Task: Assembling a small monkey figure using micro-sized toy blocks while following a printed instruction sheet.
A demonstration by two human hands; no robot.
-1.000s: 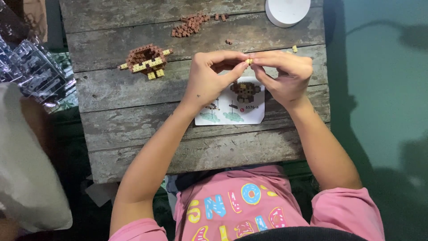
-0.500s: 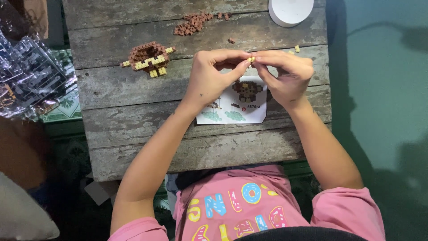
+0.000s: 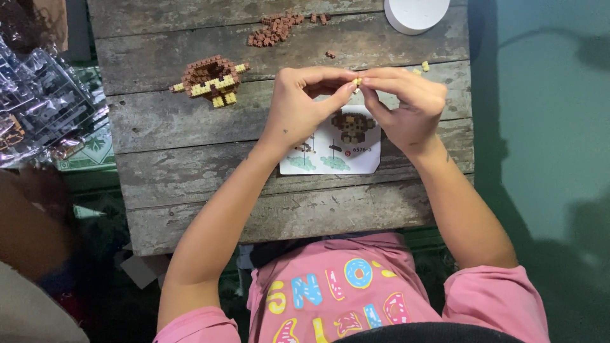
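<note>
Above the white instruction card (image 3: pixel 330 149), left hand (image 3: pixel 302 105) and right hand (image 3: pixel 406 105) pinch a tiny yellow brick (image 3: pixel 358 81).

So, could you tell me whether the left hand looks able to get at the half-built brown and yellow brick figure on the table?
Probably yes: the brick figure lies on bare boards just beside the left hand, nothing between, though its fingers pinch a tiny yellow brick.
</note>
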